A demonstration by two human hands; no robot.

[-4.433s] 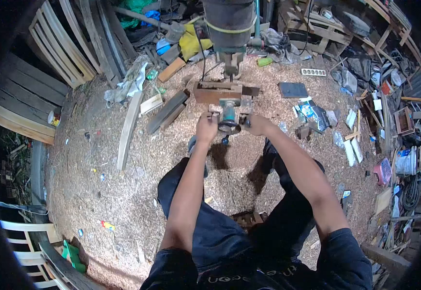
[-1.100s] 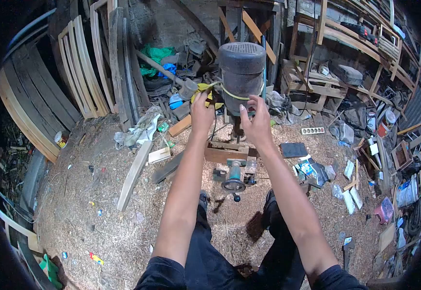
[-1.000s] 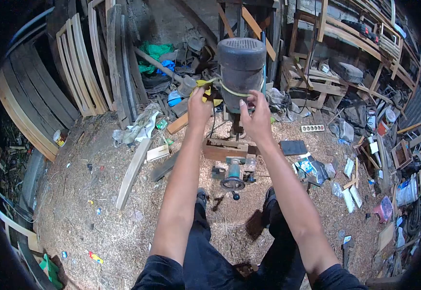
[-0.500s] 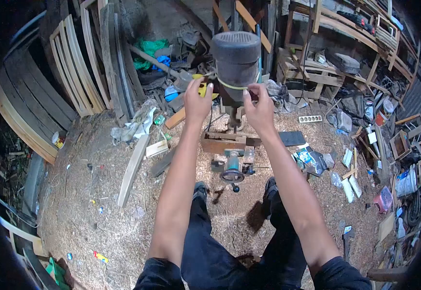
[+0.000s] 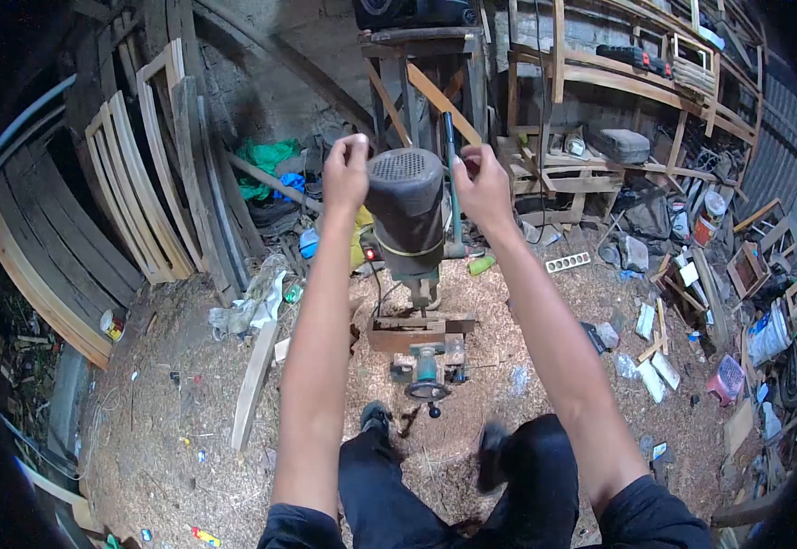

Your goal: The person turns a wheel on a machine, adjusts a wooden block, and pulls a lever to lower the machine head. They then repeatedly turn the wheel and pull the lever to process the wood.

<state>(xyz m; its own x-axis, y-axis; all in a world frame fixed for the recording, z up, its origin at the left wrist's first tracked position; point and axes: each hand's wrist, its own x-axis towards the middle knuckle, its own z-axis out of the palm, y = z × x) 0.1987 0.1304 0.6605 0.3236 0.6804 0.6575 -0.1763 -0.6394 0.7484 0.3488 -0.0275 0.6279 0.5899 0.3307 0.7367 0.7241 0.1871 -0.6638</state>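
A drill-press-like machine with a dark motor housing (image 5: 406, 206) and a vented round top stands in front of me. A thin yellowish band (image 5: 417, 252) circles the housing's lower part. My left hand (image 5: 345, 174) is raised at the left of the housing's top, fingers up and loosely bent. To the right, my right hand (image 5: 483, 190) has its thumb and curled forefinger apart, close beside a dark-gripped lever (image 5: 450, 137). Below, a wooden workpiece (image 5: 403, 340) lies across the machine's base, above a handwheel (image 5: 428, 391).
Wood shavings cover the floor (image 5: 188, 412). Long boards (image 5: 133, 188) and frames lean at the left. A power strip (image 5: 569, 263) lies right of the machine. A wooden plank (image 5: 255, 384) is on the floor at left. Clutter and a pink basket (image 5: 726, 380) line the right side.
Both hands have left the band on the housing and risen to its top, moving apart. The view has tilted upward, and my right foot has shifted.
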